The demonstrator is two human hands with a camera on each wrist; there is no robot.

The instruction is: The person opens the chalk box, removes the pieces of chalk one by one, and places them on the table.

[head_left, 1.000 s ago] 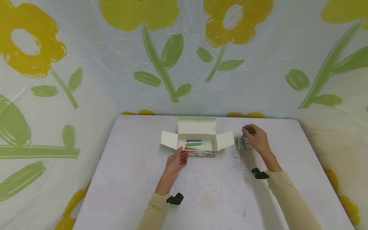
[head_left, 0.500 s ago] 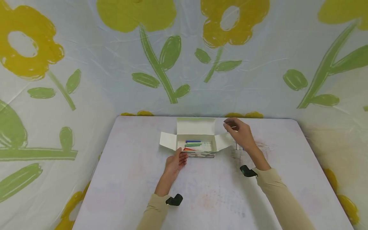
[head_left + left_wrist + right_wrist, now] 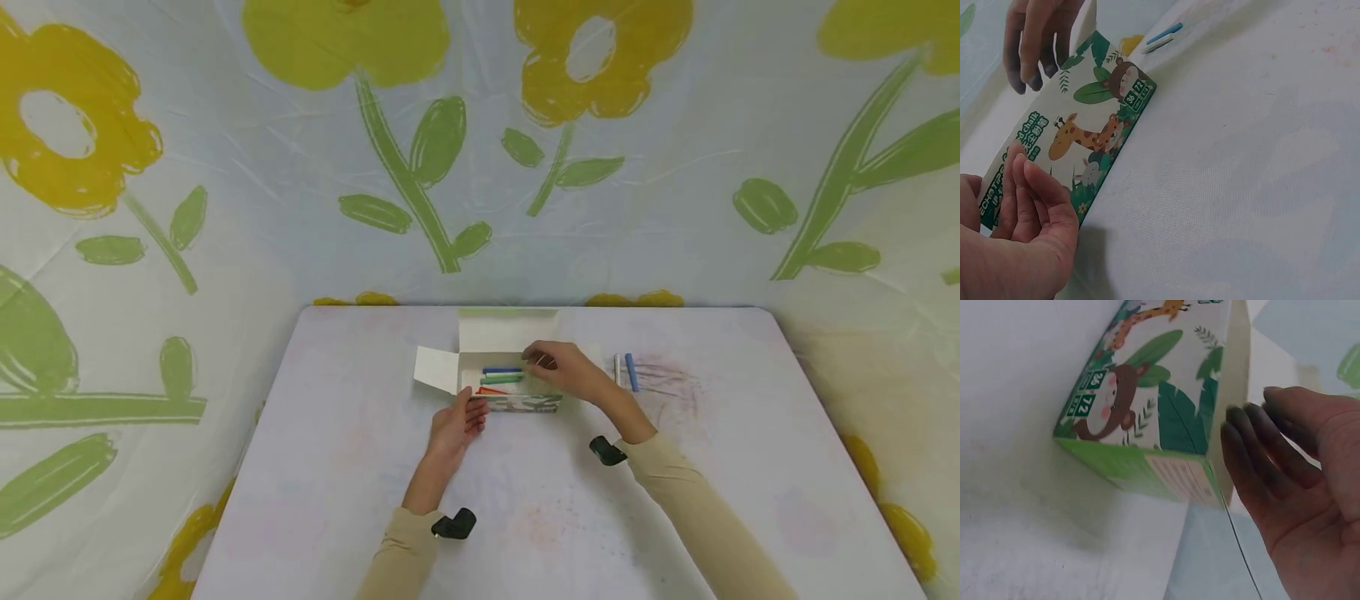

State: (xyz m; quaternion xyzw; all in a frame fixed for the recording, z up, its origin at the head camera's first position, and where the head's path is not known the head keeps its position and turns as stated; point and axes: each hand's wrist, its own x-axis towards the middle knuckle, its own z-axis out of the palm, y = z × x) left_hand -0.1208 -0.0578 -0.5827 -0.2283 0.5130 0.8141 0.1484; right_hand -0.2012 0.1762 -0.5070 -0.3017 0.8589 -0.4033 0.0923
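Note:
A white cardboard chalk box [image 3: 525, 403] with open flaps stands toward the back of the table; its printed front [image 3: 1079, 134] shows animals and leaves. My left hand [image 3: 452, 425] holds the box at its front left corner, thumb up at the rim and fingers along the front. Inside lie blue chalk [image 3: 501, 370], green chalk [image 3: 501, 380] and red chalk [image 3: 491, 390]. My right hand [image 3: 573, 373] is over the right part of the box with bent fingers. In the right wrist view its fingers [image 3: 1254, 450] are dark with dust; I cannot tell whether they hold chalk.
A white chalk stick [image 3: 617, 369] and a blue chalk stick [image 3: 632, 372] lie on the table right of the box. Reddish-brown smears [image 3: 675, 383] mark the tabletop beside them. A flower-printed cloth [image 3: 300, 192] hangs around the table.
My right hand has moved left from the loose chalk sticks to over the box, uncovering the white and blue sticks. My left hand has stayed at the box.

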